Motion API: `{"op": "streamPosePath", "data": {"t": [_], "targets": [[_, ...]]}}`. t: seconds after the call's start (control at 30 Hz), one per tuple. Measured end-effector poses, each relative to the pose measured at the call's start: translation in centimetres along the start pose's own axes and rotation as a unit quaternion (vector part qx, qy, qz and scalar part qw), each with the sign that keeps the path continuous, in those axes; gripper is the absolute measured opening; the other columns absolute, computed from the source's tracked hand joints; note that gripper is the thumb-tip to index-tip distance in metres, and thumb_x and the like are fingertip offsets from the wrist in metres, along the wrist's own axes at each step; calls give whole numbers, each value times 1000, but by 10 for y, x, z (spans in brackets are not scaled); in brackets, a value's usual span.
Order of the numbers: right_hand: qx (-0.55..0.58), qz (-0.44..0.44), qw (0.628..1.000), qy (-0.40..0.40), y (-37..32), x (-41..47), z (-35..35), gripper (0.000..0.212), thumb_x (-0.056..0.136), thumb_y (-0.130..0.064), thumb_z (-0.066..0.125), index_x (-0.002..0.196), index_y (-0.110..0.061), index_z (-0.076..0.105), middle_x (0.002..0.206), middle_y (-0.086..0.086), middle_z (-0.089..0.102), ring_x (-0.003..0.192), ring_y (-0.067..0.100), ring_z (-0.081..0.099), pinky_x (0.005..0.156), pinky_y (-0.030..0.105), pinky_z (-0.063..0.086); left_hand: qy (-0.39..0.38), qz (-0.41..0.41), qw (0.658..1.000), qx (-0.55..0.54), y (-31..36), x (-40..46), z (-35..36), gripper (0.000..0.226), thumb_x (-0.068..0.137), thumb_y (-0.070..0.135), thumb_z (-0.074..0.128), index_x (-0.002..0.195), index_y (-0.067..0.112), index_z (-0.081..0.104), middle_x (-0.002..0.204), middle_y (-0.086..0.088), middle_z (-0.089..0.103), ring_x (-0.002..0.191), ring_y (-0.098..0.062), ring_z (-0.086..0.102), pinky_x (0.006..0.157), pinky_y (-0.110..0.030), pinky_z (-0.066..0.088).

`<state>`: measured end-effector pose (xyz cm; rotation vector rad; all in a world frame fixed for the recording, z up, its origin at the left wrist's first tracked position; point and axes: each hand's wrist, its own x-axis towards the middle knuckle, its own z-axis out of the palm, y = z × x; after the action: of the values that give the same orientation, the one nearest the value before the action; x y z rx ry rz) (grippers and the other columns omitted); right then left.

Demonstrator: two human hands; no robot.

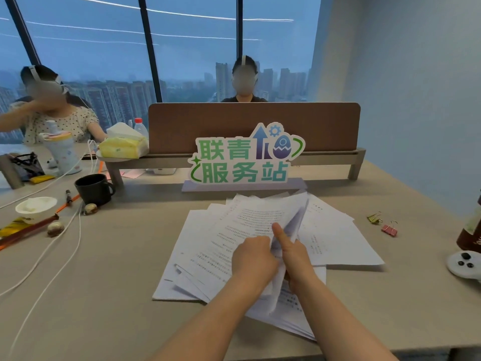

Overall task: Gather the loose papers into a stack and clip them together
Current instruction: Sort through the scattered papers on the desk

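Observation:
Several printed white papers lie fanned and overlapping on the beige desk in front of me. My left hand and my right hand meet at the middle of the pile and both grip a lifted, curling bunch of sheets. My right thumb points up along the paper. More sheets stay flat to the right. Two binder clips lie apart from the pile at the right: a green one and a pink one.
A green sign stands behind the papers before a brown divider. At left are a black mug, white bowl, white cables, pens and stones. A white controller and dark bottle sit at right. Two people sit beyond.

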<state>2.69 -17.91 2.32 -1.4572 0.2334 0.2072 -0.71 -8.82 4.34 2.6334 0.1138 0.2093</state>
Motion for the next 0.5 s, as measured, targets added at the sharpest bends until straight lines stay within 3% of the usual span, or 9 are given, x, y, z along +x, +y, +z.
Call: {"op": "streamPosePath", "data": {"t": [0.1,0.17,0.27,0.33,0.4,0.43,0.47,0.5], "targets": [[42,28,999,8,-2,5,-4,27,91,-27,60,106,-7,71,100,12,76,92,30,71,79,37,56,-40,8,999,8,0,-4,2,28,89,38,44,80,18,60,86,-3,67,79,-26,61,65,-33,47],[49,45,998,7,-4,6,-5,24,89,-16,54,105,-5,68,99,11,75,85,29,70,68,33,54,-81,5,997,5,-2,-5,3,32,85,45,44,67,20,51,74,0,59,71,-23,56,58,-31,39],[-8,47,999,25,-7,7,-6,24,88,-2,55,110,-8,60,101,16,69,75,26,64,51,27,48,-116,5,993,-32,-8,-6,3,43,86,52,40,75,18,64,79,2,68,74,-19,62,64,-32,47],[-63,39,997,31,-6,11,-7,32,84,5,53,112,-8,62,101,18,70,80,31,66,58,32,56,-115,2,991,-74,-14,-6,3,43,87,50,40,73,18,65,75,3,67,70,-18,60,64,-32,46],[-111,20,993,29,-5,14,-10,38,81,8,48,112,-10,63,101,14,70,90,33,66,79,43,59,-97,-7,988,-116,-22,-4,1,32,87,39,44,64,22,57,68,4,58,65,-18,53,62,-32,39],[-116,6,993,24,-5,14,-11,40,81,8,46,110,-14,62,100,9,69,90,30,66,79,43,59,-84,-16,988,-129,-27,-1,-1,27,89,35,46,73,27,65,79,4,64,74,-18,58,68,-31,41],[-109,-9,994,18,-5,12,-12,42,82,8,45,110,-18,61,97,3,68,88,25,64,73,39,58,-64,-23,988,-137,-32,2,-5,26,92,33,47,96,29,72,101,5,69,93,-18,62,78,-30,45],[-96,-23,995,8,-6,9,-12,42,84,8,44,110,-21,60,94,-2,66,86,21,64,67,34,56,-36,-34,990,-135,-38,7,-10,34,94,32,47,121,26,67,126,3,65,113,-18,60,91,-31,45]]}}
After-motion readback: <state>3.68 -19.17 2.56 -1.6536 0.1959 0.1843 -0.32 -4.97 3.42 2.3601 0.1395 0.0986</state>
